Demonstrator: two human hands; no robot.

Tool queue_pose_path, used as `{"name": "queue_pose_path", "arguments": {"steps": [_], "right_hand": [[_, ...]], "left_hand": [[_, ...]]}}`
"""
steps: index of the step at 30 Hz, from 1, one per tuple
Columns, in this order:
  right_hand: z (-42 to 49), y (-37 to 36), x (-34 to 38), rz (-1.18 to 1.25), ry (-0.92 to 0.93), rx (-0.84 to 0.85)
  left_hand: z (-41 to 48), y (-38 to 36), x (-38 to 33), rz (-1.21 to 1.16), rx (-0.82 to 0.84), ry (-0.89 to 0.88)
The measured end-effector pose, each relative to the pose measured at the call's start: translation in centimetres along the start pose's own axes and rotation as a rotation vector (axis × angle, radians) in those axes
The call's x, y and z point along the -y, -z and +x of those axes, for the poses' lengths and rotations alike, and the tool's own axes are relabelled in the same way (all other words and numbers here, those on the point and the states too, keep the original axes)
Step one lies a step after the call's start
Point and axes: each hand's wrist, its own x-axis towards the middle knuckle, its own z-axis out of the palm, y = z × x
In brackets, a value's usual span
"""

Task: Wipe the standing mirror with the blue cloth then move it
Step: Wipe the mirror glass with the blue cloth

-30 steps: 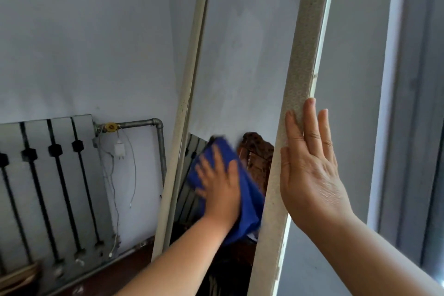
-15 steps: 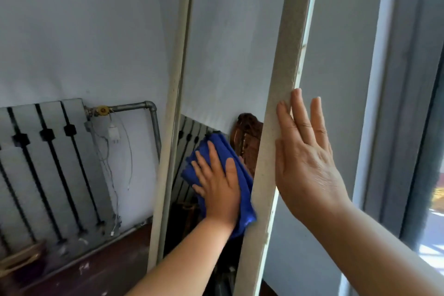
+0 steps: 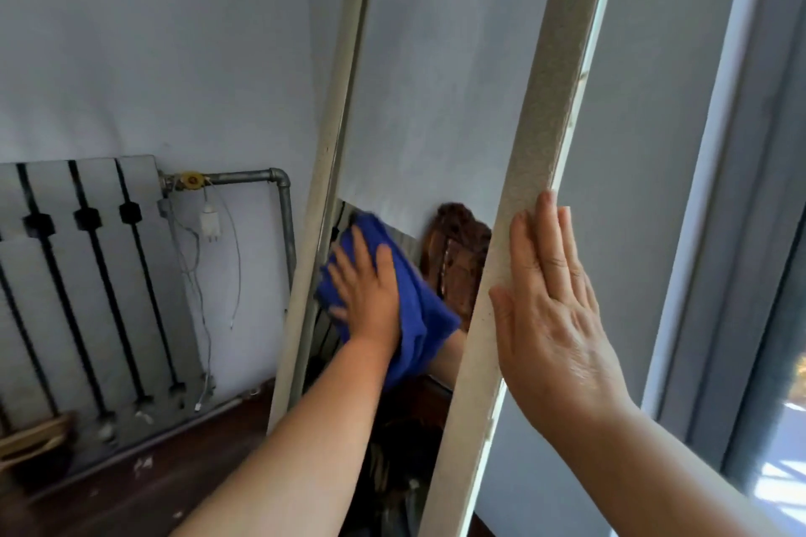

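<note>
Left hand [image 3: 370, 296] spread flat, fingers apart, pressed onto the blue cloth [image 3: 405, 318] and pinning it against the glass of the standing mirror [image 3: 436, 100]. Cloth bunched under the palm, low on the glass and close to the left frame strip, one fold trailing down and right below the wrist. Right hand [image 3: 554, 305] open too, fingers straight and together, laid flat against the outer face of the mirror's right frame strip [image 3: 541, 122], fingertips pointing up, thumb hidden behind the edge. Not curled round anything visible, only bracing.

Mirror upright but leaning, its pale speckled frame running from bottom centre up to the top right, its foot out of sight below. Glass streaked and cloudy above the cloth, reflecting the grey wall and a brown shape [image 3: 458, 257] just right of the cloth.

To the left, against the far wall, a radiator [image 3: 78, 275] with dark slots, a metal pipe [image 3: 279, 205] with a yellow valve bending down beside the mirror's left strip, and a white charger [image 3: 210, 222] dangling with its cord. Dark wooden floor [image 3: 152, 484] near the bottom left. Window frame [image 3: 750, 187] along the right, daylight at its lower corner.
</note>
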Motion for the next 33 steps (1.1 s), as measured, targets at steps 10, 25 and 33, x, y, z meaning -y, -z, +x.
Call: {"name": "queue_pose_path", "arguments": {"steps": [10, 25, 33], "right_hand": [[-0.3, -0.8, 0.2, -0.025, 0.001, -0.031], [-0.4, -1.0, 0.2, -0.068, -0.023, -0.010], [-0.3, -1.3, -0.2, -0.063, 0.002, -0.043]], "left_hand": [[1.3, 0.7, -7.3, 0.168, 0.079, -0.951], [-5.0, -0.2, 9.0, -0.130, -0.028, 0.405], [2.0, 0.0, -4.6, 0.100, 0.011, -0.581]]}}
